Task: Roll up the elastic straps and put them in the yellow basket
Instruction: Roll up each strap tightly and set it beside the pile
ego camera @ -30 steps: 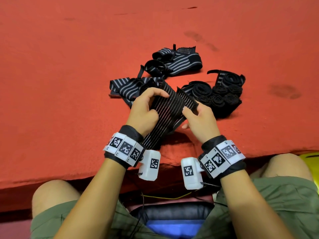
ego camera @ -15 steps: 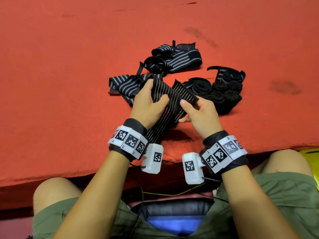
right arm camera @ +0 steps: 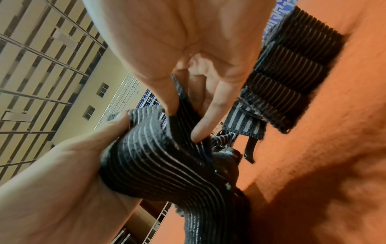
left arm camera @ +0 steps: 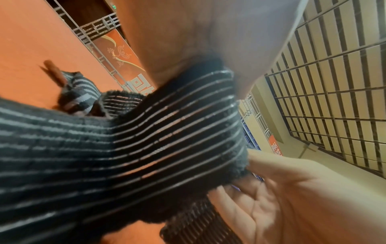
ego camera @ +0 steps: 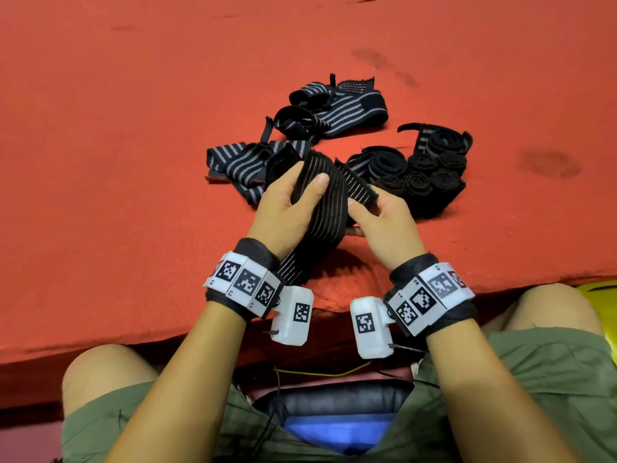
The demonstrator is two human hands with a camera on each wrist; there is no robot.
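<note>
A black elastic strap [ego camera: 329,208] with thin grey stripes is held above the red table's near edge. My left hand [ego camera: 309,180] grips its curved fold, thumb on top and fingers behind. My right hand [ego camera: 363,208] pinches the strap's short end. The long tail hangs down past my left wrist. In the right wrist view, right fingers [right arm camera: 211,115] pinch the strap [right arm camera: 158,158] while the left thumb [right arm camera: 112,125] presses the fold. The left wrist view is filled by the strap [left arm camera: 167,140]. A sliver of the yellow basket [ego camera: 599,290] shows at the right edge.
Several rolled black straps [ego camera: 430,172] sit packed together just right of my hands. Loose striped straps [ego camera: 337,106] lie further back and another loose strap [ego camera: 237,165] to the left. The red felt table [ego camera: 133,162] ends in front of my knees.
My left hand has turned to wrap round the strap, thumb now on top of a fold. The right hand has moved in to pinch the short end. The piles have not moved.
</note>
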